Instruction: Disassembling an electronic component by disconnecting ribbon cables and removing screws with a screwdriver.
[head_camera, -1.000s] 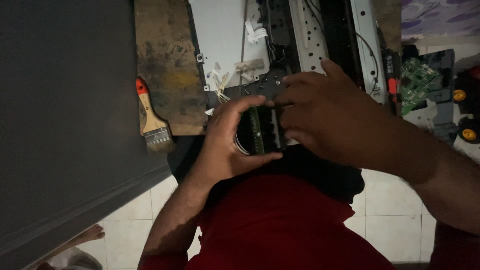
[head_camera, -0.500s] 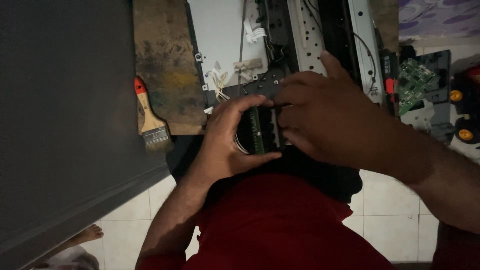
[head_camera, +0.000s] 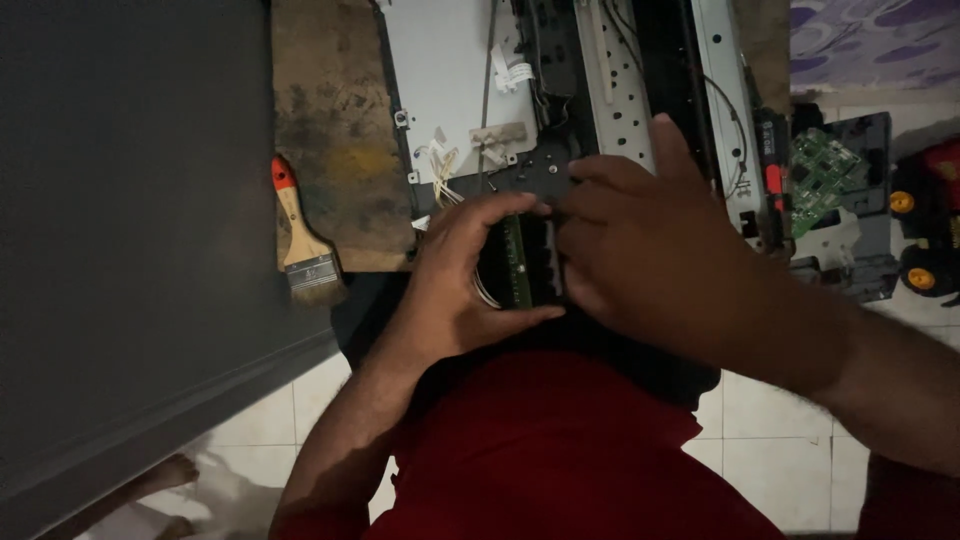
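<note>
An opened printer chassis (head_camera: 640, 90) with grey metal rails and a white plate lies in front of me. At its near end sits a black carriage part with a green circuit strip (head_camera: 522, 272). My left hand (head_camera: 460, 275) curls around that part from the left, thumb and fingers pinching it. From the right, my right hand (head_camera: 650, 250) covers the same part, its fingers pressed on the top. White wires (head_camera: 442, 165) run along the plate just beyond my left hand.
A paintbrush (head_camera: 303, 245) with a wooden handle and orange tip lies on a worn brown board (head_camera: 335, 120). A large dark grey panel (head_camera: 130, 230) fills the left. A green circuit board (head_camera: 825, 175) and a toy vehicle (head_camera: 925, 225) sit at right on white floor tiles.
Both hands stay on the black carriage part. The view has shifted only slightly; my fingers have adjusted a little on the part.
</note>
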